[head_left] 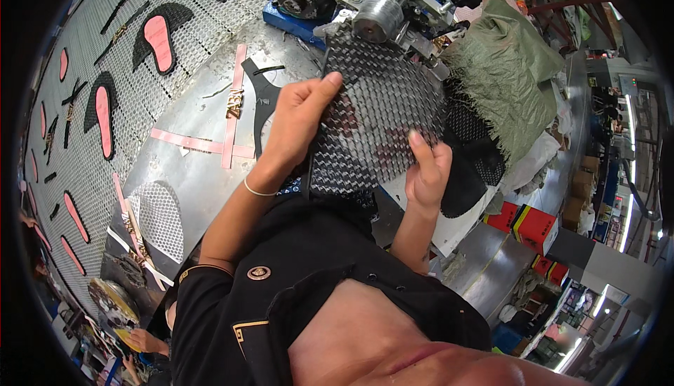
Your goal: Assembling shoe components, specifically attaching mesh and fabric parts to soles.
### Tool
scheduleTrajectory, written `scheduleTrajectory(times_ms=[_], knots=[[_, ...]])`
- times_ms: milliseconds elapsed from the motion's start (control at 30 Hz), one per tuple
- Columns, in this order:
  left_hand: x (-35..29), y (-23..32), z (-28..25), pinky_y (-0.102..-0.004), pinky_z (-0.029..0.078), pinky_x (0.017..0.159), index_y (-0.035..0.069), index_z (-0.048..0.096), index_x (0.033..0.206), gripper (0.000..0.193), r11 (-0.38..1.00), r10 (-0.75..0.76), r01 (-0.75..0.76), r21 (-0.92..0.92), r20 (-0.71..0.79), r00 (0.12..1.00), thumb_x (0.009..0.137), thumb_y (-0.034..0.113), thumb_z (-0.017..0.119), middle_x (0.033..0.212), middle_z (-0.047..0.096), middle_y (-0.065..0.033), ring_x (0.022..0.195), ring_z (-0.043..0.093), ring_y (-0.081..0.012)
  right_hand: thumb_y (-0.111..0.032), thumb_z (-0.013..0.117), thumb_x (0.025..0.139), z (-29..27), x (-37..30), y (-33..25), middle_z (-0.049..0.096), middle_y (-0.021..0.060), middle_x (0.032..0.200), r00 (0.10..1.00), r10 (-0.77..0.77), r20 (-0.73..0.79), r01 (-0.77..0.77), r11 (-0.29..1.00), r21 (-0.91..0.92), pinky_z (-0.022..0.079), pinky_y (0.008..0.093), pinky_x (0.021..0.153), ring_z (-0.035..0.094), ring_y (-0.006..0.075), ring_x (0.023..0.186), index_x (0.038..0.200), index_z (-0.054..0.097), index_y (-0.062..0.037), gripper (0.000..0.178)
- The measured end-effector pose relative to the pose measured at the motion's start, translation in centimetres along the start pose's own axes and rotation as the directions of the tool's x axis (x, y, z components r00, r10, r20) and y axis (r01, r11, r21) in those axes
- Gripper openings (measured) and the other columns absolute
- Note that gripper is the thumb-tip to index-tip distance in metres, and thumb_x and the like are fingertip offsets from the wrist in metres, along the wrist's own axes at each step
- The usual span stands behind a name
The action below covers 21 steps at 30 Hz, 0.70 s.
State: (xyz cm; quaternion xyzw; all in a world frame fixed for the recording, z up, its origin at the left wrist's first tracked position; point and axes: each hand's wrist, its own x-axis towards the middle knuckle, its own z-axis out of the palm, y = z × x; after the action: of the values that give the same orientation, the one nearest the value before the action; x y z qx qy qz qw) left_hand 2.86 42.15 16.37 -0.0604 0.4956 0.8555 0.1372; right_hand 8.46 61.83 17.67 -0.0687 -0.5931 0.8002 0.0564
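Observation:
A black woven mesh piece (382,115) is stretched between my two hands, its far edge up against a metal roller of the machine (382,17). My left hand (300,115) pinches its left edge, thumb on top and pointing up. At the lower right edge, my right hand (428,175) grips the mesh with the thumb on top. Both hands' fingers show dimly through the weave from beneath. Left of my left hand, a black curved cut piece (263,98) and a pink strap with gold-coloured metal trim (234,115) lie on the metal tabletop (193,165).
A conveyor belt (77,140) on the left carries pink insoles (158,43) and black straps. A white mesh piece (160,217) lies at the table's near left. Black mesh pieces (467,122) and a green sack (502,56) sit on the right. Another person's hand (147,342) is lower left.

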Motion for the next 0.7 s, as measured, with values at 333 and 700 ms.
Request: scheduleTrajectory(times_ms=[333, 700], knots=[[-4.0, -1.7, -4.4, -0.0192, 0.036, 0.047, 0.000, 0.065, 0.072, 0.030, 0.957, 0.189, -0.148, 0.251, -0.147, 0.971, 0.094, 0.022, 0.063, 0.061, 0.060, 0.0020, 0.052, 0.051, -0.0030, -0.014, 0.063, 0.093, 3.3, 4.4, 1.2, 0.036, -0.0116, 0.060, 0.986, -0.034, 0.161, 0.088, 0.938, -0.337, 0.017, 0.0232, 0.048, 0.025, -0.0001, 0.057, 0.060, 0.045, -0.0032, 0.039], [-4.6, -5.4, 0.4, -0.0247, 0.045, 0.062, 0.004, 0.060, 0.084, 0.053, 0.997, -0.070, 0.068, 0.020, 0.154, 0.986, 0.104, 0.044, 0.030, 0.072, 0.062, -0.0056, 0.064, 0.056, -0.0119, -0.007, 0.062, 0.092, 2.3, 3.6, -1.9, 0.068, 0.0094, 0.078, 0.985, -0.168, 0.036, 0.168, 0.904, -0.393, 0.050, 0.0227, 0.064, 0.064, 0.0121, 0.067, 0.095, 0.066, 0.0070, 0.015]])
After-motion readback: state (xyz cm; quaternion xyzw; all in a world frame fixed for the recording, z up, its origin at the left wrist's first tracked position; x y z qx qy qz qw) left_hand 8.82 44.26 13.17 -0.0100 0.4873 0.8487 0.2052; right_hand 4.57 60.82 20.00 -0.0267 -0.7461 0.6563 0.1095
